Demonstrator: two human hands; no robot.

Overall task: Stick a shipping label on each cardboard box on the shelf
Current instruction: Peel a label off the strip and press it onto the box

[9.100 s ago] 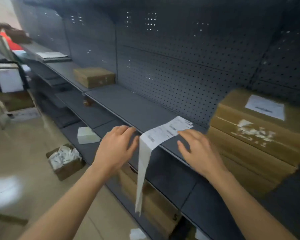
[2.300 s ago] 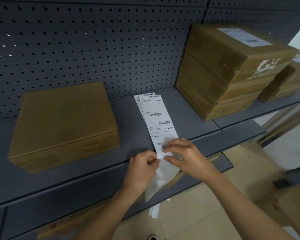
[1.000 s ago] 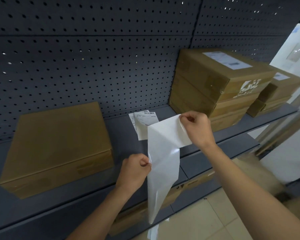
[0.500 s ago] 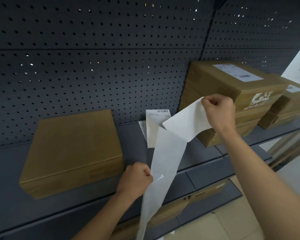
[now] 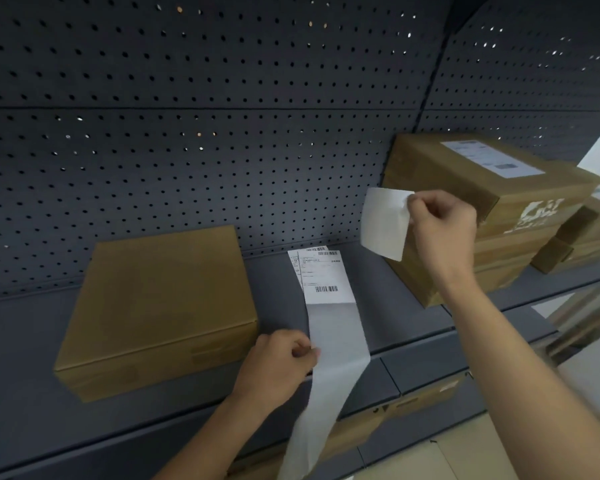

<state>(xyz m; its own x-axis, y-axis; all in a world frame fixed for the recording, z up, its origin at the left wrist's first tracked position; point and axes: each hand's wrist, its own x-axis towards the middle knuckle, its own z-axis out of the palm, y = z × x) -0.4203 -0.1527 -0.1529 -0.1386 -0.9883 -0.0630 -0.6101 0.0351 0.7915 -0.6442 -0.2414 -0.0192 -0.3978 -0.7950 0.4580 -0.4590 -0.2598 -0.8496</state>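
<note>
Two hands busy here. The left hand (image 5: 278, 362) pinches the backing strip (image 5: 333, 362) at the shelf's front edge, just right of one bare cardboard box (image 5: 156, 306). Two printed labels (image 5: 321, 275) are left on the strip. The right hand (image 5: 440, 226) pinches one peeled label (image 5: 385, 221) by its corner, in front of the labelled box stack (image 5: 465, 188). A second stack (image 5: 586, 237) sits further right. Half a second ago that label was still joined to the strip; now it's free. Grey metal shelf (image 5: 413, 327), pegboard back (image 5: 222, 133).

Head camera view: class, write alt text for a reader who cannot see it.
The right hand holds a label in the air while the left hand pinches the backing strip. An unlabelled box sits left, a labelled stack right.
</note>
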